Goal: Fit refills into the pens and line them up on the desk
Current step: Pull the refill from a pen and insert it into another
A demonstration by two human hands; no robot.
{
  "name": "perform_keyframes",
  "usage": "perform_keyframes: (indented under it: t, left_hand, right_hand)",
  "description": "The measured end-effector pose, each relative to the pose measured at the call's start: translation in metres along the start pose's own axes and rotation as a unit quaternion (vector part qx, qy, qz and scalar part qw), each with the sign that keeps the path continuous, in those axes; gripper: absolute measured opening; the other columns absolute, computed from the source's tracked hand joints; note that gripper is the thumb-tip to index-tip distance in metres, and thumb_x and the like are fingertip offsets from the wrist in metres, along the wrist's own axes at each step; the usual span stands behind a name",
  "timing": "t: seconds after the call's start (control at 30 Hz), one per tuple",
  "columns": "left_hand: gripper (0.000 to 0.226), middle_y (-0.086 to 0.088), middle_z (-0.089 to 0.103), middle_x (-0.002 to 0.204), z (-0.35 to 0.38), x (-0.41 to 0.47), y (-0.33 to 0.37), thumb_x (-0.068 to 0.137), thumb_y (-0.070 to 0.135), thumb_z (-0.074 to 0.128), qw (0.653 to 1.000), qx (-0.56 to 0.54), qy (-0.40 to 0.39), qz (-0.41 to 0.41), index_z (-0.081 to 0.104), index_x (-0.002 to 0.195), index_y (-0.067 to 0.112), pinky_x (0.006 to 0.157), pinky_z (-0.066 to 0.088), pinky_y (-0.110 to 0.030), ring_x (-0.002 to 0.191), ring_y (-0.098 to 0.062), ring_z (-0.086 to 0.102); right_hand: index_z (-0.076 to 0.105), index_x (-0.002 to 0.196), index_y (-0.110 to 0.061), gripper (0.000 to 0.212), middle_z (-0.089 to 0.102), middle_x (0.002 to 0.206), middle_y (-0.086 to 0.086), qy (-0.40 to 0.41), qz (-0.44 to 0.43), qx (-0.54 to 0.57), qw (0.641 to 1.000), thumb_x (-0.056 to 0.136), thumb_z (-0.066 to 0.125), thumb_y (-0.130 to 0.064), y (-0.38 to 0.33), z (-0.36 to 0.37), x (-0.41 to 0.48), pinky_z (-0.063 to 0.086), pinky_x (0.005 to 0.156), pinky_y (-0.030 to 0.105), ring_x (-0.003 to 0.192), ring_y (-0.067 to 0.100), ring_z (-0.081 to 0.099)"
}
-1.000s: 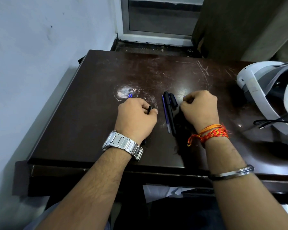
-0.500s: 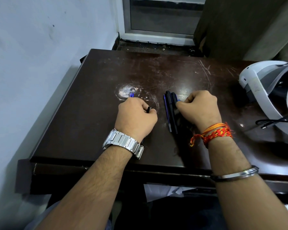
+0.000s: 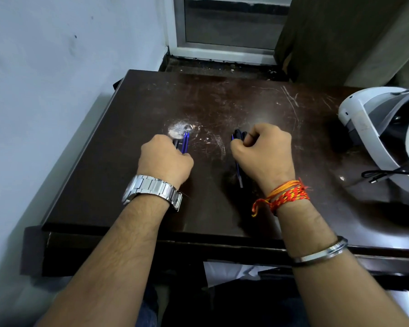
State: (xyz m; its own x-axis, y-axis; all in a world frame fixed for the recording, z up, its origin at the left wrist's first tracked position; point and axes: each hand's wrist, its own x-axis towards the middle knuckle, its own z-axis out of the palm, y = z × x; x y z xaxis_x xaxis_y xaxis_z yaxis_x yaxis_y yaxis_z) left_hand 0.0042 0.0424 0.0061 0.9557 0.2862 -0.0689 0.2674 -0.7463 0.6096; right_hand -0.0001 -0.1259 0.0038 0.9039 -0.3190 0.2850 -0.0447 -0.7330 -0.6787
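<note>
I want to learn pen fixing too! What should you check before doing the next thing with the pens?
1. Left hand holds blue refills firmly: ok.
2. Right hand grips the black pens: ok.
3. Refill tips point the right way: cannot tell.
4. Bare desk for lining up: ok.
5. White headset and its cable lie apart from the hands: ok.
6. Pens already lined up: not ok.

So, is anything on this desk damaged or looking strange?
Yes. The dark brown wooden desk has a worn pale patch just beyond the left hand, where the finish looks rubbed off, and light scratches near the far right. Nothing looks spilled.
</note>
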Motion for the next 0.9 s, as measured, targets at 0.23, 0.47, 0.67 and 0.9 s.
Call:
perform_keyframes:
  t: [0.23,0.47,0.67,0.9]
  left_hand:
    - [0.010,-0.012,0.065,0.080,-0.006,0.009,-0.009,0.077,0.015,0.063,1.000,0.022,0.008,-0.014,0.065,0.080,0.006,0.042,0.031,-0.024,0.058,-0.021,0.052]
    - [0.019,-0.007,0.053,0.062,-0.006,0.010,-0.010,0.070,0.013,0.067,0.998,0.057,0.014,0.013,0.051,0.063,0.006,0.038,0.027,-0.023,0.049,-0.016,0.048]
    - [0.029,-0.003,0.052,0.055,-0.005,0.011,-0.009,0.072,0.022,0.068,0.998,0.030,0.045,0.045,0.047,0.055,0.009,0.038,0.028,-0.023,0.048,-0.014,0.049]
    - [0.030,0.003,0.057,0.044,0.003,-0.010,0.010,0.069,0.036,0.068,0.981,-0.104,0.046,0.159,0.062,0.052,0.012,0.037,0.032,-0.012,0.042,-0.008,0.052]
  right_hand:
    - [0.056,0.060,-0.010,0.018,0.052,0.054,-0.007,-0.002,-0.014,0.013,1.000,0.070,0.065,-0.021,-0.002,0.004,-0.003,0.037,0.054,0.022,0.060,0.015,0.053]
    - [0.058,0.062,-0.007,0.018,0.055,0.055,-0.004,0.003,-0.021,0.018,1.000,0.072,0.066,-0.020,-0.001,0.003,-0.003,0.042,0.052,0.020,0.056,0.013,0.053]
    - [0.060,0.061,-0.013,0.017,0.055,0.052,-0.008,-0.005,-0.030,0.060,0.998,0.073,0.067,-0.023,-0.008,0.008,-0.007,0.038,0.052,0.008,0.054,0.006,0.053]
    - [0.073,0.065,-0.017,0.021,0.058,0.049,-0.007,-0.242,0.129,0.402,0.873,0.086,0.071,-0.019,-0.020,0.015,-0.007,0.038,0.041,0.022,0.041,0.006,0.047]
